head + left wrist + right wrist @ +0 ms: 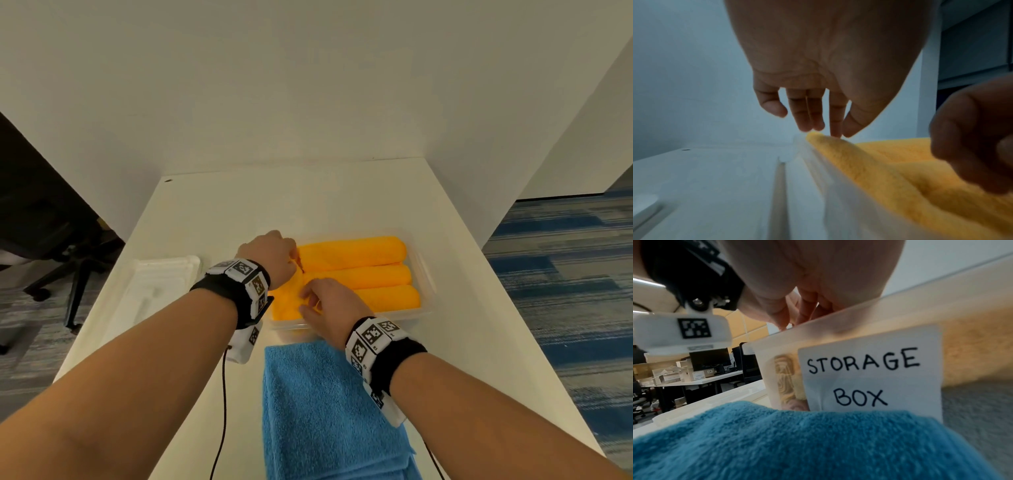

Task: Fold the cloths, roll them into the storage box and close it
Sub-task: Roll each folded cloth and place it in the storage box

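Fluffy blue terry cloth [329,411] lies folded flat nearest, before the translucent plastic storage box [430,274] packed with plush orange rolls [352,253]. Left hand [270,257] touches them, fingers straight; right hand [329,308] presses them, fingers loosely curved.

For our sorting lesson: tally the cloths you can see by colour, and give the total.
Orange rolled cloths in the storage box: 3
Blue cloths on the table: 1
Total: 4
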### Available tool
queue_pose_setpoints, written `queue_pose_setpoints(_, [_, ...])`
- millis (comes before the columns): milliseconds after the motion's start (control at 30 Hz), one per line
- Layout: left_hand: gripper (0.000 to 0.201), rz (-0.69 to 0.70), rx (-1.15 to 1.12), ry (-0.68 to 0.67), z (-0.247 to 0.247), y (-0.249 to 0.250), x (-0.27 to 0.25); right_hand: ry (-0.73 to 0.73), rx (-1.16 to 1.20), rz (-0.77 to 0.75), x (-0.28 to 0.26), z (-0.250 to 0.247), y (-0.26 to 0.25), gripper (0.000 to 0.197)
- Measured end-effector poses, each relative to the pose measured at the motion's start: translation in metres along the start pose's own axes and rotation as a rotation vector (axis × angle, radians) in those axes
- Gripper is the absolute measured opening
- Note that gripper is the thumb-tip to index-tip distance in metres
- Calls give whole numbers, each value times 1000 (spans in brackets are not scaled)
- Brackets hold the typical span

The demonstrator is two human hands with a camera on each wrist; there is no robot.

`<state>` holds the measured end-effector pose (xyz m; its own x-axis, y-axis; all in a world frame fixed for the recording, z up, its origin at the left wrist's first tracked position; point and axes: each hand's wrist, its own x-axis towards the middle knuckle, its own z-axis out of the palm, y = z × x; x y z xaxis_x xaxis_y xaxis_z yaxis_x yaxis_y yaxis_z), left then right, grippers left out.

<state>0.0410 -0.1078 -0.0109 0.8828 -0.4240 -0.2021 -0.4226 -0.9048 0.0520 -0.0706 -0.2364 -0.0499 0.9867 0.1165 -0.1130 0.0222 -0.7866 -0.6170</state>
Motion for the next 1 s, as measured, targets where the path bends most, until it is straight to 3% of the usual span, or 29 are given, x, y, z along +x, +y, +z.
queue_pose_setpoints(100, [25, -102, -48, 88, 9, -10, -16, 74, 3, -40, -12, -2, 1, 24])
queue_pose_setpoints(300, [29, -221, -113, 54, 36, -22, -49, 136, -242, -59, -41, -9, 10, 13])
queue_pose_setpoints(467, [40, -280, -251, 1, 55, -21, -63, -52, -419, -62, -61, -13, 19, 26])
queue_pose_setpoints(600, [36, -340, -504, 93, 65, -24, -72, -56, -388, -28, -64, -8, 21, 27])
queue_pose_setpoints(700, [29, -376, -584, 114, 70, -23, -82, -108, -380, 14, -64, -4, 23, 40])
queue_pose_setpoints(767, [29, -397, -554, 63, 74, -22, -87, -116, -399, 35, -64, -2, 24, 47])
queue_pose_setpoints(933, [42, -354, -272, -291, 86, -18, -89, -90, -431, 59, -61, -2, 26, 52])
queue_pose_setpoints(1000, [47, -318, -231, -361, 90, -14, -88, -87, -430, 71, -60, -3, 26, 52])
